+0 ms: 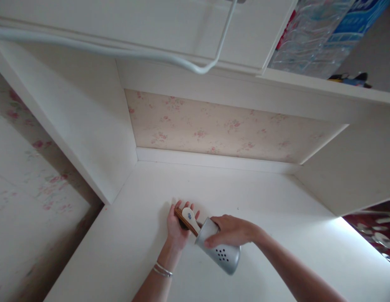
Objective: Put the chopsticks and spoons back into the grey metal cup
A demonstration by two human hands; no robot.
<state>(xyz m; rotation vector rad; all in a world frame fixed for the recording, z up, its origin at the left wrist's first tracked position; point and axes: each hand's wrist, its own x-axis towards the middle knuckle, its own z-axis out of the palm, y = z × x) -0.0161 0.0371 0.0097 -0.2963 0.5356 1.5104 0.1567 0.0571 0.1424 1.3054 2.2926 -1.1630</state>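
Observation:
My right hand (229, 231) is wrapped around a silver metal utensil holder (224, 256) with round holes in its side. The holder is tipped, its mouth pointing to the upper left. Out of it lean brown chopsticks (191, 227) and a white soup spoon (189, 216) with a blue mark. My left hand (178, 224) is at their tips, palm up, fingers spread and loosely curved, with the utensils lying across the palm. A dark piece (183, 225) shows beneath the chopsticks; its kind is unclear.
Below is a white tabletop (144, 184) between white side panels (84, 105). Floral wallpaper (201, 126) covers the back. A white cable (119, 52) hangs across a cabinet overhead. Packed plastic bottles (311, 37) stand on the upper right shelf.

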